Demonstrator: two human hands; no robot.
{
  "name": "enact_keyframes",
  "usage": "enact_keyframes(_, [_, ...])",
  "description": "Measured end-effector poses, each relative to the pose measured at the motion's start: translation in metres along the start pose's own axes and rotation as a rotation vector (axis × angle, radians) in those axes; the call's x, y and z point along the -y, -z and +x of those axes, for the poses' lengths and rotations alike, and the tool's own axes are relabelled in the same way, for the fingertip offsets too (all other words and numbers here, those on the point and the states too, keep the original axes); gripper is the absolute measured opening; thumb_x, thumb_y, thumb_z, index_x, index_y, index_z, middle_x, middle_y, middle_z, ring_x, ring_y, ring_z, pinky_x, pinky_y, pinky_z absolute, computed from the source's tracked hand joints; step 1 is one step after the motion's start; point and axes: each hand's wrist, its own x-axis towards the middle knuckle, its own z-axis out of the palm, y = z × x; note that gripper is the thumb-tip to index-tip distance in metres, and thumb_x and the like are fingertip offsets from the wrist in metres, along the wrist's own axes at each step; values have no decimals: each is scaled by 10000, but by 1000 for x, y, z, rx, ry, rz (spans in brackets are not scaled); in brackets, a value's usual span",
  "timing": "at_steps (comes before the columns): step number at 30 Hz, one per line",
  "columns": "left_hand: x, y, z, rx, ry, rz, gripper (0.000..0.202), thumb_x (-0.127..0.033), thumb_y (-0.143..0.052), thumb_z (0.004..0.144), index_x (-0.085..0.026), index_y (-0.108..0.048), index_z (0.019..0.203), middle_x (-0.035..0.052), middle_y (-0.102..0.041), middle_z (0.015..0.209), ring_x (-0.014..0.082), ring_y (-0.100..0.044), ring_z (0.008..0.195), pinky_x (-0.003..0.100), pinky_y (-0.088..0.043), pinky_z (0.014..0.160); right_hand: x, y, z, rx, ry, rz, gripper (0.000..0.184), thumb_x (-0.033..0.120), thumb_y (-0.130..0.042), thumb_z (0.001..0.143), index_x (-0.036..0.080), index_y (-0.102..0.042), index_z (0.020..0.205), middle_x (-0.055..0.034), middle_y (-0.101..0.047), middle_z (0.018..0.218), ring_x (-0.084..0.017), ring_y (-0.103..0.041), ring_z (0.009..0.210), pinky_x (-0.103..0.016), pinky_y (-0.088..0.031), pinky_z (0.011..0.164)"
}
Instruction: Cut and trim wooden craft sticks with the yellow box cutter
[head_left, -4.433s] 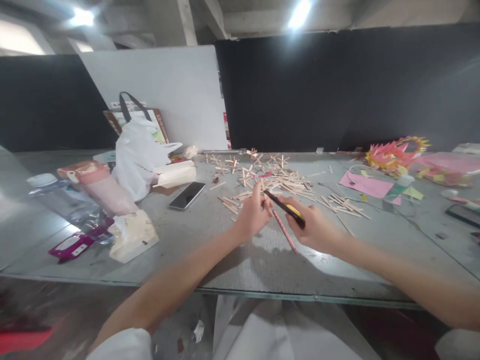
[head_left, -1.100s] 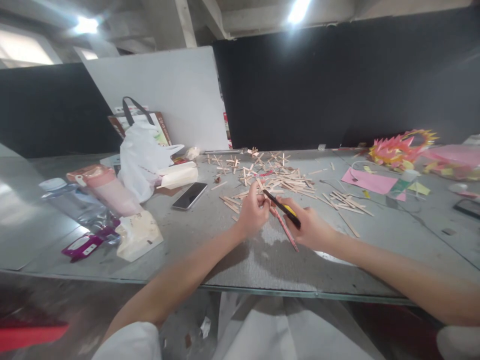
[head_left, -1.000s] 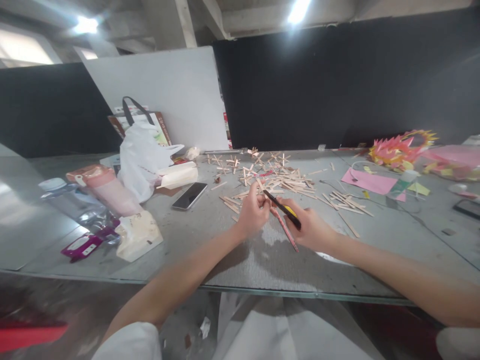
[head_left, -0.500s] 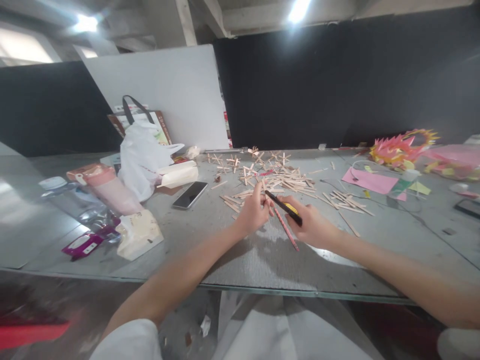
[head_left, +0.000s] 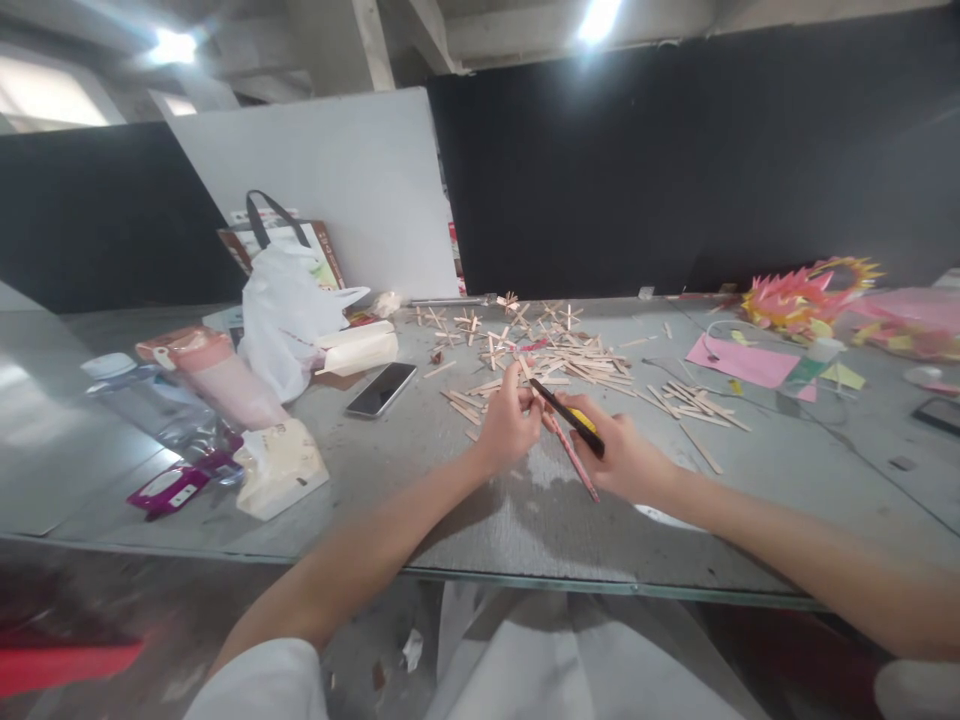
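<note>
My left hand is closed, pinching a short flat wooden stick whose end pokes out past the fingertips. My right hand is wrapped round a black and yellow utility knife. Its front end points up and left and reaches the stick at my left fingers; the blade is too small to make out. Between the hands a pink patterned pencil slants down to the right, its upper end close to my left fingers. Beyond them lies a heap of loose wooden sticks, some crossed together.
On the left are a phone, a white plastic bag, a pink bottle, a clear bottle and a tissue pack. To the right lie more sticks, pink paper, a cable and a spiky paper craft.
Both hands keep almost the same place and grip, with the knife's front end still at the stick. The whole view has shifted very slightly.
</note>
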Motion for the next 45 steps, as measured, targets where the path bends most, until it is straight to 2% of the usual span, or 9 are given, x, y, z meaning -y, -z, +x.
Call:
enact_keyframes(7, [-18,-3,-3,-9,19,-111,533,-251,-674,945,-189,-403,1399,-33,-736,780,152,-751,566,222,-560,555,3,5,-1,-36,40,-41,448,213,-463,1002,209,-499,1449,70,-583,599,-114,-496,399,-210,-398,504])
enact_keyframes(12, [-23,-3,-2,-2,16,-125,654,-261,-691,946,-185,-361,1505,-4,-760,821,156,-750,567,231,-580,550,1,8,-2,-57,57,-91,454,235,-472,1009,214,-496,1462,0,-713,749,-131,-579,461,-226,-469,560])
enact_keyframes(16, [-24,-4,-5,-2,-20,-106,728,-269,-675,962,-199,-303,1584,4,-768,843,143,-729,535,232,-578,535,3,9,-5,-63,65,-89,443,242,-471,1015,228,-505,1457,-33,-745,841,-123,-582,460,-230,-479,552])
enact_keyframes(22, [-38,-1,-18,-31,-228,64,704,-216,-613,1008,-199,-296,1636,-3,-758,784,169,-770,723,301,-634,771,1,5,-14,-148,146,-86,490,254,-511,1015,224,-498,1503,50,-584,629,-113,-453,410,-225,-425,485])
enact_keyframes(25, [-45,3,-23,-15,-287,97,774,-204,-620,1000,-214,-248,1678,28,-778,869,191,-775,815,344,-638,846,-3,1,-17,-180,185,-88,490,271,-518,1026,220,-499,1513,43,-597,640,-114,-440,426,-228,-423,481])
enact_keyframes(31, [-43,1,-30,100,-301,113,823,-319,-546,1066,-237,-49,1717,116,-764,1122,226,-766,927,422,-628,951,-4,-4,-19,-275,255,-80,483,321,-530,1053,263,-491,1531,-72,-787,975,-108,-515,449,-251,-490,500])
enact_keyframes(36, [-31,-4,-32,74,-313,112,847,-399,-494,1101,-255,73,1714,123,-770,1105,226,-757,855,442,-636,902,-2,-5,-23,-300,199,-83,463,382,-518,1070,262,-516,1518,-155,-782,1175,-143,-605,522,-291,-546,551])
enact_keyframes(41, [-30,-8,-31,-4,-282,70,874,-456,-591,1059,-276,-46,1718,105,-782,1069,244,-779,904,493,-618,973,-4,-5,-23,-264,108,-69,477,401,-503,1076,268,-497,1534,-68,-752,878,-160,-601,514,-296,-536,538])
enact_keyframes(45, [-33,-8,-28,-40,-246,65,789,-440,-564,1077,-279,-117,1707,54,-780,920,227,-774,798,466,-633,912,-4,-5,-20,-250,90,-36,489,363,-507,1074,270,-468,1553,-9,-684,761,-144,-526,458,-287,-497,486])
